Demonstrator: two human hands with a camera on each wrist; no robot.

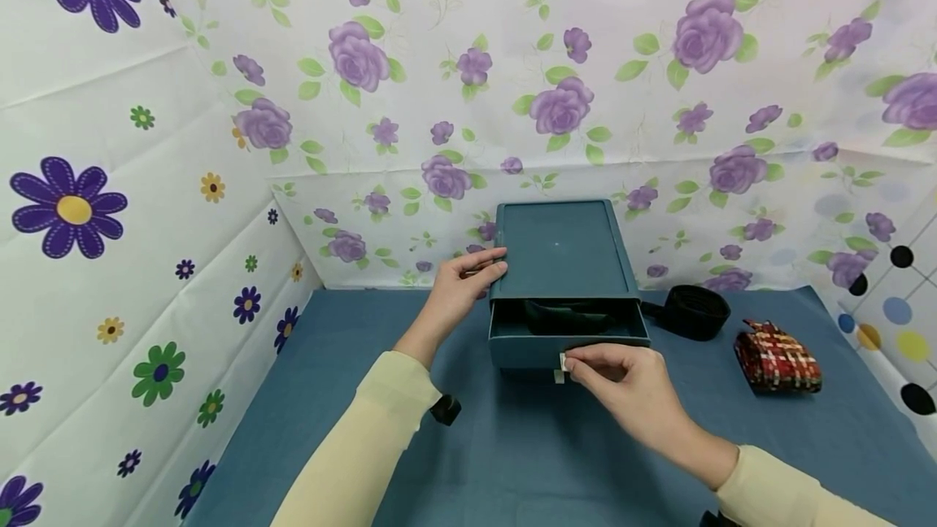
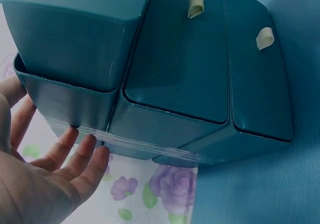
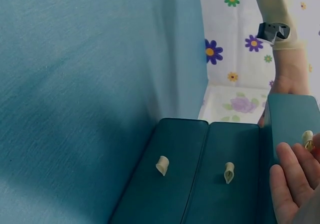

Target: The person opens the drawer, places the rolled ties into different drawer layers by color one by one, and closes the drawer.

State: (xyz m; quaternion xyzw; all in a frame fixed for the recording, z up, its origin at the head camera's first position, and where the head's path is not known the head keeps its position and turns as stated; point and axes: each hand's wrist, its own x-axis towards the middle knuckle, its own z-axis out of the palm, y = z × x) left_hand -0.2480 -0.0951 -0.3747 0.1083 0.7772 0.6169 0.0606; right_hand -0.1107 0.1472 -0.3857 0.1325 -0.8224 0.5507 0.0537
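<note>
A teal box of three drawers (image 1: 560,254) stands at the back of the blue table. Its top drawer (image 1: 569,340) is pulled out, with a dark green cloth item (image 1: 567,317) inside. My right hand (image 1: 574,364) pinches that drawer's white pull tab (image 1: 561,366); in the right wrist view the fingers (image 3: 290,179) are at the tab (image 3: 307,139). My left hand (image 1: 486,267) lies with straight fingers (image 2: 82,156) against the box's left side (image 2: 70,59). The other two drawers show their tabs (image 3: 162,165) (image 3: 229,172).
A black coiled band (image 1: 691,311) lies right of the box, and a red plaid pouch (image 1: 777,358) further right. Flowered sheets wall in the blue table (image 1: 512,446) at the back, left and right. Open table surface lies in front of the box.
</note>
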